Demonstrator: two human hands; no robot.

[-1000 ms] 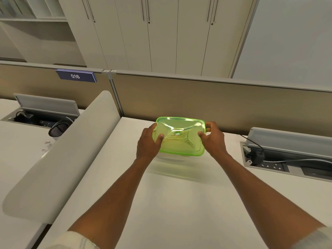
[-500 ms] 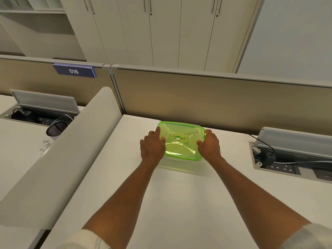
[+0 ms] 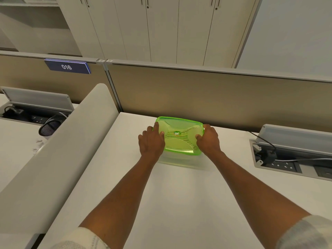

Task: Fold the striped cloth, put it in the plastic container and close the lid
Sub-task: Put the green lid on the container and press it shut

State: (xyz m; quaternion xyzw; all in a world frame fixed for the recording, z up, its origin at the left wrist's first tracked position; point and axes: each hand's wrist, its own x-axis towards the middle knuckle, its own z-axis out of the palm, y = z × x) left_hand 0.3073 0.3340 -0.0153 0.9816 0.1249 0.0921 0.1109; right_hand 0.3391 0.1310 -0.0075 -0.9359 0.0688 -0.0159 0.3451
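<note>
A clear plastic container (image 3: 179,158) with a translucent green lid (image 3: 179,139) rests on the white desk (image 3: 179,203), close to the beige partition. The lid lies flat on top. Faint stripes show through the lid; the striped cloth cannot be made out clearly. My left hand (image 3: 151,142) rests on the lid's left edge with the thumb on top. On the opposite side, my right hand (image 3: 208,141) grips the right edge, its thumb on the lid.
The beige partition (image 3: 197,96) stands right behind the container. An open cable box (image 3: 291,159) with sockets and wires sits at the right. A curved white divider (image 3: 62,159) runs along the left, with a black mesh cup (image 3: 49,126) beyond it.
The container has come down from a raised, tilted hold and now sits flat on the desk. Both hands stayed on its sides and moved down with it.
</note>
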